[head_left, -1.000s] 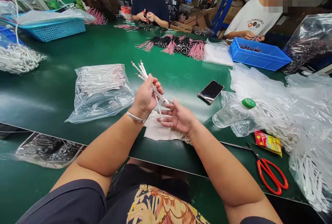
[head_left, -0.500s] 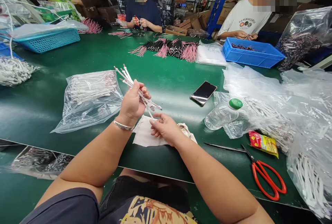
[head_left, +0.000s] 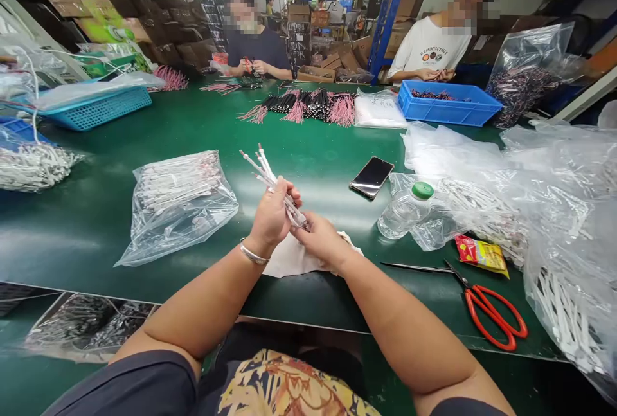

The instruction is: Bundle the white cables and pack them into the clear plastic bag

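My left hand (head_left: 274, 213) is wrapped round a small bundle of white cables (head_left: 266, 168), whose reddish-tipped ends fan out up and to the left. At the bundle's lower end my right hand (head_left: 321, 239) is closed, with its thumb and fingers on the cable ends; the exact grip is partly hidden. Beneath both hands lies a white cloth (head_left: 289, 260) on the green table. Left of them is a clear plastic bag (head_left: 180, 200) packed with similar white cables.
To the right are a phone (head_left: 371, 177), a bottle with a green cap (head_left: 405, 210), red-handled scissors (head_left: 494, 316), a snack packet (head_left: 482, 255) and plastic bags of cables (head_left: 569, 313). Black-and-pink cables (head_left: 308, 106) and a blue bin (head_left: 448, 104) stand farther back. Two people sit opposite.
My right hand has come up to the lower end of the bundle and closed there. The left hand keeps its hold on the cables. The head view has tilted upward slightly.
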### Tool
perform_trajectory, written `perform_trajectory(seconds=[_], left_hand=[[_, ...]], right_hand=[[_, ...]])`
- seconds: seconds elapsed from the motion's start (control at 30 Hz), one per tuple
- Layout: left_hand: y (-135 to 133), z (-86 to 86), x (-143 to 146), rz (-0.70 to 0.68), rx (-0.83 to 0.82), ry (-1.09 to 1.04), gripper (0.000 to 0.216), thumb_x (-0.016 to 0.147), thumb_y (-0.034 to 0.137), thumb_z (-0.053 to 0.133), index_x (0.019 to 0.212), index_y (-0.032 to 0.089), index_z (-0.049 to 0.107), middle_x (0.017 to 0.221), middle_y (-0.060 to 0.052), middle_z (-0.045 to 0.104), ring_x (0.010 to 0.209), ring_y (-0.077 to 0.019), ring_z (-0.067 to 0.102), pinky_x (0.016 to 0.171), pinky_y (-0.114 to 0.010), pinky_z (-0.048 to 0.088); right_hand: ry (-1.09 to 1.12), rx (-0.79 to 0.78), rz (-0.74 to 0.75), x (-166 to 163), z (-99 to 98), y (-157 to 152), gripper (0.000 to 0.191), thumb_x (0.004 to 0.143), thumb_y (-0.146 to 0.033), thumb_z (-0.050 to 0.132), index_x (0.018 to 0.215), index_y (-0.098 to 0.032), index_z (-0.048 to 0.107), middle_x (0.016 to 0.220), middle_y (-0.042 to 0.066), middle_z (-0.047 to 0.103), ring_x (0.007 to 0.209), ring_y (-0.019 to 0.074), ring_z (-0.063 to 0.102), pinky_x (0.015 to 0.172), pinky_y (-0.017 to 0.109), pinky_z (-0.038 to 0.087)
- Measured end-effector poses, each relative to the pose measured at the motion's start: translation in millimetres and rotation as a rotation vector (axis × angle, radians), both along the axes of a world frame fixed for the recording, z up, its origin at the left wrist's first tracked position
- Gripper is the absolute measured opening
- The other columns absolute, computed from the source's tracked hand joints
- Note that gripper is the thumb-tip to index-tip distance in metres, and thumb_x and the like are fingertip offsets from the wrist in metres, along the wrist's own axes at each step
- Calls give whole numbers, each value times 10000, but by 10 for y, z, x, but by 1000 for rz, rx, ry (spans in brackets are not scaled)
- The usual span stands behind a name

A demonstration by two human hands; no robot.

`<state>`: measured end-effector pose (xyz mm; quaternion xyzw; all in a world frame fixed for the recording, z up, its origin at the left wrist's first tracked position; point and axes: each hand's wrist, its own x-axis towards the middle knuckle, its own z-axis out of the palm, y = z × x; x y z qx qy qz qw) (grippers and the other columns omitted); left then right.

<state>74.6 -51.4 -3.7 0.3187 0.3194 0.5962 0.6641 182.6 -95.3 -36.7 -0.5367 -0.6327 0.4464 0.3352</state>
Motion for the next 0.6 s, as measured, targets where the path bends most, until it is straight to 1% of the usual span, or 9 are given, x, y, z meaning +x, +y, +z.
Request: perform_trajectory(seconds=[0.07, 0.13, 0.2, 0.27, 0.37, 0.47, 0.6], left_hand=[[-1, 21, -43, -59, -5, -13, 245, 836, 389, 590, 737, 170, 541, 621, 18, 550, 556, -78, 545, 589, -197, 462], [34, 48, -108, -159, -44, -60, 241, 847, 374, 578, 731, 165, 545, 619, 12, 553, 554, -81, 547, 589, -203, 461], [87, 66, -177, -254, -107, -123, 244, 867, 354, 549, 723, 157, 551, 623, 5, 560, 551, -88, 553, 592, -219, 465], [135, 66, -228, -295, -179, -172, 262, 890, 335, 509, 710, 149, 554, 624, -3, 568, 548, -100, 563, 600, -244, 474], [177, 35, -249, -254, -244, -215, 267, 900, 314, 492, 706, 143, 557, 634, -22, 593, 569, -123, 591, 613, -267, 480], [216, -15, -244, -174, -282, -248, 243, 897, 303, 503, 717, 145, 546, 647, -27, 609, 576, -126, 603, 613, -267, 479], [292, -56, -273, -107, -356, -307, 287, 924, 320, 448, 690, 160, 489, 569, 20, 541, 487, -85, 541, 582, -250, 472]], right_hand=[[16, -45, 58, 28, 30, -7, 256, 807, -433, 564, 924, -206, 574, 789, 10, 629, 685, 159, 559, 609, 261, 408], [25, -44, 107, 49, 70, -25, 267, 829, -466, 530, 875, -203, 547, 700, -15, 591, 613, 129, 522, 570, 240, 381], [-1, -21, 120, 62, 115, -41, 300, 865, -485, 463, 800, -197, 520, 615, -34, 532, 555, 108, 474, 544, 228, 358], [-47, -18, 97, 68, 158, -47, 329, 880, -490, 429, 757, -194, 505, 583, -39, 511, 522, 97, 446, 521, 220, 344], [-86, -120, 37, 68, 201, -28, 335, 877, -490, 430, 751, -189, 507, 585, -28, 548, 454, 83, 415, 458, 212, 328], [-100, -196, 26, 55, 224, 1, 310, 871, -468, 448, 772, -183, 518, 606, -7, 599, 404, 75, 401, 409, 210, 311], [-125, -269, 53, 33, 253, 20, 279, 848, -443, 510, 786, -174, 546, 605, 16, 636, 398, 85, 460, 409, 214, 333]])
